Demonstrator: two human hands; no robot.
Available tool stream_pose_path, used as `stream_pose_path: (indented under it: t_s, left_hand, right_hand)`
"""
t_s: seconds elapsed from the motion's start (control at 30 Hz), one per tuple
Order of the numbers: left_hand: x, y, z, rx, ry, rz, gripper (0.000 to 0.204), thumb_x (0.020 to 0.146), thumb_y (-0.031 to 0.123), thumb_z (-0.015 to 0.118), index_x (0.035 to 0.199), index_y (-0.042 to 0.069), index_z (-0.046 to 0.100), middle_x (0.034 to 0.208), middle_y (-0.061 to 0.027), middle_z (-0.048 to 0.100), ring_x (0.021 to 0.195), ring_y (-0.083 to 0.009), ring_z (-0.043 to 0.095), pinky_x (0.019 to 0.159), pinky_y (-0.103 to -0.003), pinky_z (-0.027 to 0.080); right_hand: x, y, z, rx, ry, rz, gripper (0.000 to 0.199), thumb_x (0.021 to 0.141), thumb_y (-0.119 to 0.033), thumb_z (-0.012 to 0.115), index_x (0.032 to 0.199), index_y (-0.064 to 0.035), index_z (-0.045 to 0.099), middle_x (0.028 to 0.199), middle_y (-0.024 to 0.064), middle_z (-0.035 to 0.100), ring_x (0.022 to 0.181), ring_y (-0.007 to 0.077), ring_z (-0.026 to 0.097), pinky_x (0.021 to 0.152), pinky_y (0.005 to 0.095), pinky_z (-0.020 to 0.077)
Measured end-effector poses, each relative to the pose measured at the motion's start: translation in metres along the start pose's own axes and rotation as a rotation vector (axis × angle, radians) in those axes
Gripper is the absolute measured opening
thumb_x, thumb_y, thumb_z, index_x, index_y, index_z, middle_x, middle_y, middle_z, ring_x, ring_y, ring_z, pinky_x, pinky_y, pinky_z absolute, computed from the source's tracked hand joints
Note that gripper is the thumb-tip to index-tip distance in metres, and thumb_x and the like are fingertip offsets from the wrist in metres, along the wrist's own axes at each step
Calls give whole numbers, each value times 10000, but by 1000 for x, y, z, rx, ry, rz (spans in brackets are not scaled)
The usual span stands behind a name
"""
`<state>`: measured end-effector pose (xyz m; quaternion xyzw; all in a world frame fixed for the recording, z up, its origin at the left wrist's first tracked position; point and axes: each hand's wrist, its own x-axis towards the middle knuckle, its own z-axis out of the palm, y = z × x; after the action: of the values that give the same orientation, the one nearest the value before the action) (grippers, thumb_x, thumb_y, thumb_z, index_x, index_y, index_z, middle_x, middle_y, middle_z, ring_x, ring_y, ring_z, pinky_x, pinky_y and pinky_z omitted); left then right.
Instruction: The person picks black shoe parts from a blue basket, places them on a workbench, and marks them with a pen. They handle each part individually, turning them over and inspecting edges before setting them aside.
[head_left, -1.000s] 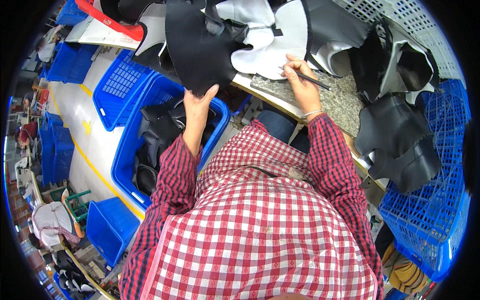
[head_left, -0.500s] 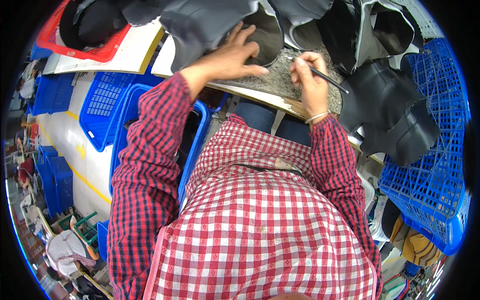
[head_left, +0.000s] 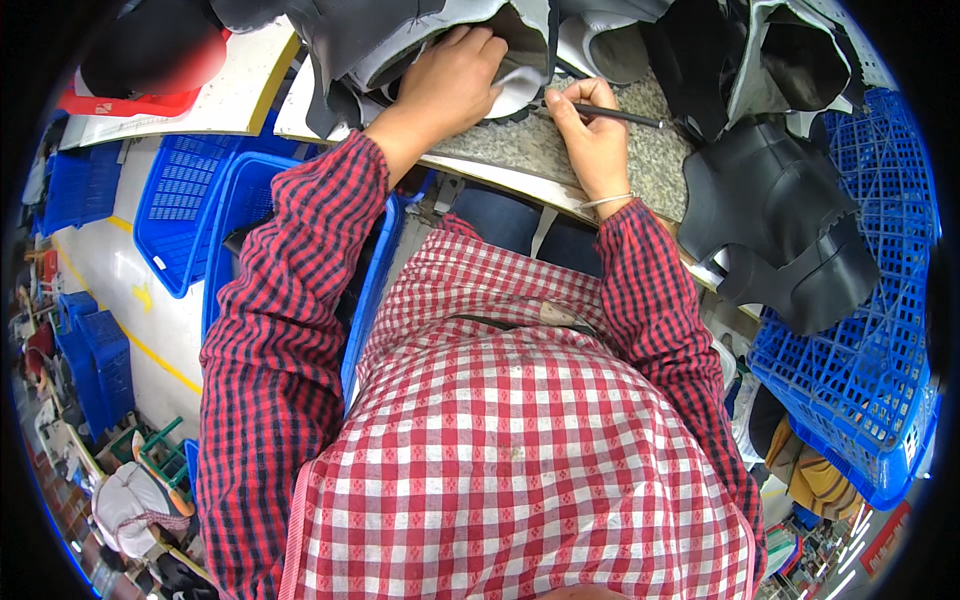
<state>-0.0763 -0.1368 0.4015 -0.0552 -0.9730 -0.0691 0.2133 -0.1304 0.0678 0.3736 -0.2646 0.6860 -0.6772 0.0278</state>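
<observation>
A grey speckled stone table runs across the top, with its near edge just above the person's lap. Many dark grey and black soft cut pieces lie piled on its right end and hang over that edge above a big blue plastic basket. Another blue plastic basket stands on the floor at the left, below the near edge.

On the middle of the table lies a flat cut piece, dark on one side and white on the other. The left hand lies flat on it, fingers spread, and presses it down so it cannot slide. The right hand is closed around a thin dark pen, held like you hold a pencil. The tip of the pen sits at the piece's edge, just beside the left hand's fingers.

It looks like the marking step: the person seems to be drawing a line or a mark on the white side. The next move calls for a steady left hand, a slow pull of the pen along the edge, and no slipping of the piece.
</observation>
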Motion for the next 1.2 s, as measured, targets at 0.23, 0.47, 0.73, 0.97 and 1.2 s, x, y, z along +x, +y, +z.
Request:
stream_pose_path:
  t_s: [0.23, 0.47, 0.73, 0.97, 1.2]
  left_hand:
    - [10, -9, 3, -261, 6, -138, 338, 975, 362, 606, 1007, 38, 698, 1016, -202, 690, 959, -414, 658, 826, -513, 523]
    - [6, -9, 2, -227, 37, -98, 362, 961, 362, 654, 1054, 23, 740, 946, -177, 703, 876, -369, 680, 785, -444, 524]
    - [2, -6, 1, -254, -2, -145, 350, 961, 361, 654, 1065, 39, 740, 954, -178, 699, 882, -377, 677, 794, -447, 524]
    - [0, -2, 0, -324, 75, -132, 353, 986, 368, 614, 1023, 29, 702, 979, -224, 690, 929, -431, 662, 805, -500, 526]
    - [-81, 26, -22, -471, 245, -57, 232, 845, 117, 743, 1067, 52, 730, 1036, -111, 692, 1003, -314, 656, 867, -400, 532]
  right_hand:
    - [0, -12, 5, -234, -27, -29, 287, 911, -244, 794, 830, -36, 615, 680, 8, 635, 637, 62, 572, 574, 251, 465]
    - [1, -9, 11, -326, -16, -93, 262, 900, -247, 795, 849, -44, 638, 696, 32, 673, 617, 99, 613, 573, 279, 493]
    - [0, -5, 7, -290, -57, -41, 240, 895, -233, 795, 864, -47, 647, 716, 43, 692, 640, 112, 644, 597, 283, 509]
    - [0, -8, -1, -4, -66, 80, 226, 923, -241, 771, 911, -45, 660, 821, -10, 667, 750, 61, 574, 659, 243, 470]
    - [1, -46, -10, -76, -143, -87, 635, 924, -219, 750, 1443, -11, 449, 1341, 150, 603, 1237, 251, 588, 1023, 373, 477]
